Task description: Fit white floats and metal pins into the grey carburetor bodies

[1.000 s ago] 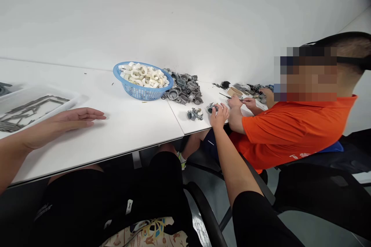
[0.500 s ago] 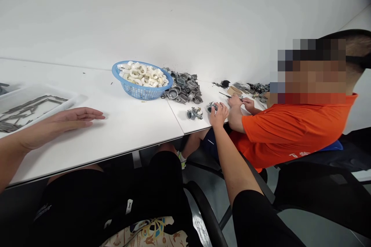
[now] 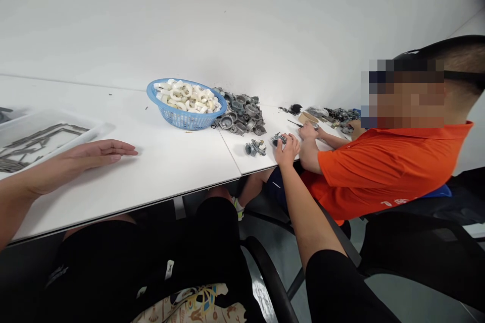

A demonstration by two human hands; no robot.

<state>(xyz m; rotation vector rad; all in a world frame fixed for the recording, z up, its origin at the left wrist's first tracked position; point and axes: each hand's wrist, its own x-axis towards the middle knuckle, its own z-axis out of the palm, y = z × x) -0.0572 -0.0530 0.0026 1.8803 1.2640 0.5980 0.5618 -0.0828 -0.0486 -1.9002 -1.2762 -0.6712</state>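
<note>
My left hand point(image 3: 91, 156) rests on its side on the white table point(image 3: 170, 161), fingers stretched out and holding nothing. Over to the right, my right hand point(image 3: 288, 149) has its fingers curled around a grey metal carburetor point(image 3: 278, 140) near the table's front edge; the hand hides part of it. Just left of that lies another carburetor point(image 3: 255, 148), standing apart and untouched. Behind them is a heap of grey carburetor bodies point(image 3: 242, 113).
A blue plastic basket point(image 3: 185, 118) holds white ring-shaped parts. At the left stands a white tray point(image 3: 93, 133) with thin grey strips. A co-worker in an orange shirt point(image 3: 386, 166) sits at the right, hands point(image 3: 309, 131) on a thin dark tool. Small dark parts point(image 3: 341, 115) lie beyond.
The co-worker's head and hands have shifted slightly. My left hand stays where it was, and my right hand remains on the carburetor.
</note>
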